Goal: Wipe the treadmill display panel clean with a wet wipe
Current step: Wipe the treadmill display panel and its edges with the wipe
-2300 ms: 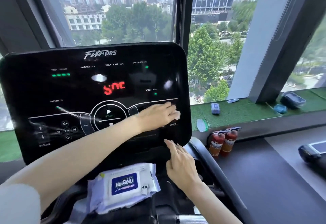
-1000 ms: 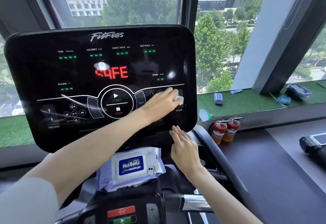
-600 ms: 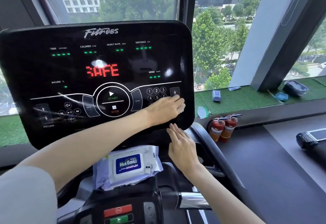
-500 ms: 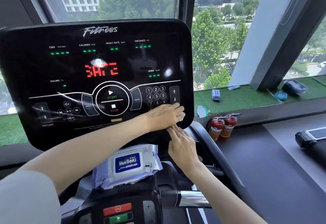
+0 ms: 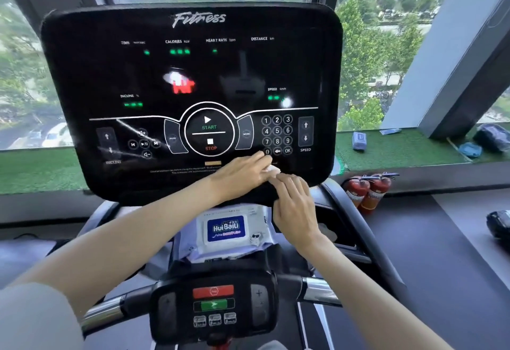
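Here my left hand (image 5: pixel 242 174) lies flat on the lower edge of the display panel (image 5: pixel 91 68), just under the number keypad (image 5: pixel 276 135), fingers together and pressing a white wet wipe (image 5: pixel 272 169) against the black surface. Only a small crumpled corner of the wipe shows past my fingertips; the rest is hidden under my palm, so I cannot tell how it is folded. My right hand (image 5: pixel 296 206) rests on the panel's bottom right edge, fingers together and laid over the rim, its fingertips touching the wipe and the left hand. It holds nothing that I can see.

The panel stands upright in front of me, lit with green readouts and a blurred red readout in the middle. The round START and STOP control (image 5: pixel 209 129) sits just left of the keypad. A light streak crosses the glass near the media buttons (image 5: pixel 143 144) on the left.

Below the panel, a pack of wet wipes (image 5: pixel 226 229) with a blue label lies on the console ledge, partly behind my right wrist. Nearer to me is the handlebar control (image 5: pixel 214 304) with red and green buttons. Two red fire extinguishers (image 5: pixel 367 189) stand on the floor to the right, by the window sill.
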Demonstrator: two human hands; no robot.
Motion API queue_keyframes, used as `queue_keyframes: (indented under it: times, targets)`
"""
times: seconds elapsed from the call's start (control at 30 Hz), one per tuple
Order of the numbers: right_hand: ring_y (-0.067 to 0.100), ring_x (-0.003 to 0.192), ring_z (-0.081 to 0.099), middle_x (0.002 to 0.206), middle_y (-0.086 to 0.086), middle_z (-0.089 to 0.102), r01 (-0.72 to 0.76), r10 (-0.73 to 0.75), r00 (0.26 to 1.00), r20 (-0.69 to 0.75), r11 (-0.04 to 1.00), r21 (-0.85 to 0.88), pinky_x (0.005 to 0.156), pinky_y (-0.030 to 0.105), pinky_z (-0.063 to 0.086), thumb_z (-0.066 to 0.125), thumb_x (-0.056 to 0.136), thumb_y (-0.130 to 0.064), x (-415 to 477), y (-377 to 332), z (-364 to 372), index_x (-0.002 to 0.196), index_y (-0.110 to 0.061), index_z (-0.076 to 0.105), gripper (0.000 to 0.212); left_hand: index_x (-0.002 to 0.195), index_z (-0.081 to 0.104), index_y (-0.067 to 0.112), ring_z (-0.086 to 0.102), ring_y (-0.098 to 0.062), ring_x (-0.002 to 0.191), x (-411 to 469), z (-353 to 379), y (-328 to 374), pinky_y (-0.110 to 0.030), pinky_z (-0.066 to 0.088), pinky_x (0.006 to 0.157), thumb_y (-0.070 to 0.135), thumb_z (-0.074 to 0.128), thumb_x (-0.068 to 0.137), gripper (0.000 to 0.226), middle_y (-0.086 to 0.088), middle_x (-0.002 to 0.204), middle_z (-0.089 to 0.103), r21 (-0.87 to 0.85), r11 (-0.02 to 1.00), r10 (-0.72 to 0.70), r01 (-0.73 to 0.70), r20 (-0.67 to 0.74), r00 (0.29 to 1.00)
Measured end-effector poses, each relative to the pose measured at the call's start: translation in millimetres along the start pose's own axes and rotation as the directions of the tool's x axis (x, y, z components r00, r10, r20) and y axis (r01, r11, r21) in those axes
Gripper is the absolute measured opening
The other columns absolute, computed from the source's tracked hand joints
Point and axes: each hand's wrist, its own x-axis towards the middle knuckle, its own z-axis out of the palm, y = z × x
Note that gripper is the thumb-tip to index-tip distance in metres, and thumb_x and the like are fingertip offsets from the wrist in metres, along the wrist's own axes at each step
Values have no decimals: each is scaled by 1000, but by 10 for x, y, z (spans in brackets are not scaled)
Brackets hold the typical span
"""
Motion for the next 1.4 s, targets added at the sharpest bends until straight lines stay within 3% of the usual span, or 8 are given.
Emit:
queue_keyframes:
  times: [0.47, 0.73, 0.87, 0.93, 1.1, 1.17, 1.3, 1.4]
  targets:
    - [24, 86, 59, 92, 8, 66, 62, -67, 996, 51, 993, 99, 81, 26, 43, 35, 71, -3, 185, -716, 410, 97, -1, 64, 39, 121, 54, 22, 45, -15, 89, -1435, -99, -544, -32, 45, 70, 13, 55, 91, 32, -2, 102, 50, -135, 873, -482, 469, -85, 872]
    - [22, 64, 56, 72, 2, 60, 38, -38, 999, 19, 999, -6, 45, 21, 34, 54, 63, 7, 231, -809, 489, 87, -4, 67, 29, 114, 65, 6, 48, -12, 73, -1789, -114, -813, -9, 39, 74, 7, 53, 93, 24, -8, 86, 52, -503, 358, -905, 787, -395, 159]
    - [23, 64, 56, 71, 2, 57, 52, -48, 997, 67, 997, -58, 36, 23, 32, 50, 65, 3, 248, -802, 504, 83, -6, 67, 26, 109, 56, 4, 52, -26, 81, -1524, -44, -545, -29, 44, 74, -4, 50, 88, 22, -14, 93, 53, -313, 664, -747, 679, -306, 590]
    - [24, 65, 56, 71, 2, 57, 49, -46, 996, 76, 998, -47, 30, 25, 33, 43, 68, -2, 254, -785, 513, 83, -6, 66, 28, 116, 56, 7, 53, -24, 86, -1612, -109, -665, -32, 47, 77, -1, 48, 91, 28, -14, 99, 55, -303, 690, -723, 657, -254, 642]
    - [22, 66, 58, 73, 1, 59, 100, -100, 992, 81, 995, 6, 34, 24, 35, 36, 72, -9, 235, -713, 493, 85, -6, 67, 34, 116, 55, 3, 50, -17, 82, -1594, -261, -950, -31, 49, 73, -3, 46, 89, 29, -12, 104, 51, -650, 135, -937, 748, -329, -117]
    - [21, 66, 58, 74, 1, 60, 127, -128, 988, 90, 992, 15, 35, 24, 36, 36, 71, -9, 235, -678, 485, 86, -6, 67, 34, 115, 55, 3, 52, -20, 81, -1291, -206, -795, -29, 45, 72, -1, 46, 91, 27, -11, 99, 50, -638, 242, -924, 731, -382, -27]
    - [21, 70, 62, 79, 2, 63, 198, -202, 975, 91, 979, 53, 42, 24, 46, 35, 71, -8, 273, -571, 452, 91, -5, 67, 38, 120, 54, 14, 51, -17, 81, -1008, -25, -416, -25, 46, 77, -2, 54, 88, 36, -6, 89, 52, -289, 758, -649, 586, -423, 632]
    - [24, 82, 64, 89, 7, 66, 166, -169, 985, 41, 983, 82, 59, 26, 54, 34, 71, -6, 264, -411, 376, 93, -2, 67, 40, 123, 58, 8, 48, -13, 83, -1205, -99, -649, -19, 40, 79, -3, 52, 90, 36, -10, 91, 52, -390, 632, -761, 670, -478, 439]
